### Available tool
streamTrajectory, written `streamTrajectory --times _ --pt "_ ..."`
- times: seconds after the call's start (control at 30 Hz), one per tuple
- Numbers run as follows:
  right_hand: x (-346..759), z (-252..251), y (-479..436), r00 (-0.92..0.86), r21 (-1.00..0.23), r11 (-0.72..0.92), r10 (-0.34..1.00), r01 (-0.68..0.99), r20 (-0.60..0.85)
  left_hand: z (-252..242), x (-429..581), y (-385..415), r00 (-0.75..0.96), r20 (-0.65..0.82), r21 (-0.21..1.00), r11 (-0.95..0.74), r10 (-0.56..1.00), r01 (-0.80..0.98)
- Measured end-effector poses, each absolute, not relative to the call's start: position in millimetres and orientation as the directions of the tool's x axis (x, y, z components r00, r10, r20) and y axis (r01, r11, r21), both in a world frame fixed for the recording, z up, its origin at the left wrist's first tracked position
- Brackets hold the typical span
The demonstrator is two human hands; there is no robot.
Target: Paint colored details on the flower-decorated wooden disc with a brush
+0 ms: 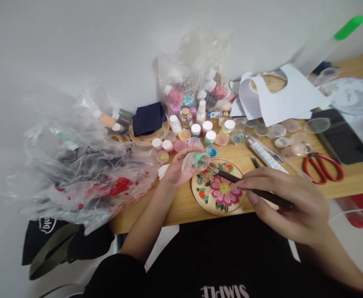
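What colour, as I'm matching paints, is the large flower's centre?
The centre is yellow, shown in the head view.

The right fingers (262, 181) hide part of the floral disc (223, 188).

We see a round disc (225, 188) of smooth, pale wood, its painted patches glossy, on a desk (178, 203) of light-grained wood with a faint sheen. Over the disc, we make out a thin, shiny cup (204, 156) of clear plastic and a tool (271, 197) with a dark, smooth handle and metal tip. Left of the disc, we notice crinkled, filmy plastic bags (91, 165); to its right, pliers (321, 169) with glossy red grips and a phone (343, 136) with a glassy black face; behind it, matt white paper (281, 105).
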State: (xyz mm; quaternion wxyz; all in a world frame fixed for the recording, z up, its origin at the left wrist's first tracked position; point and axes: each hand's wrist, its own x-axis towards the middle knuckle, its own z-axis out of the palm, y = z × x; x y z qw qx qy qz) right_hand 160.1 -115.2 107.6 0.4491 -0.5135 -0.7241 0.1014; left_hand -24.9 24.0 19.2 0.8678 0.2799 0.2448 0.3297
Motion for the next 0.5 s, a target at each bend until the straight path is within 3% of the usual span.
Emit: streamTrajectory --times 0.17,0.5 --pt "160 109 -120 -0.108 -0.553 0.460 0.827 0.695 0.552 20 -24 24 0.651 -0.261 0.646 0.630 0.713 -0.431" --pt "161 106 -121 0.015 -0.643 0.406 0.839 0.650 0.544 10 -29 25 0.666 -0.246 0.676 0.617 0.704 -0.403"
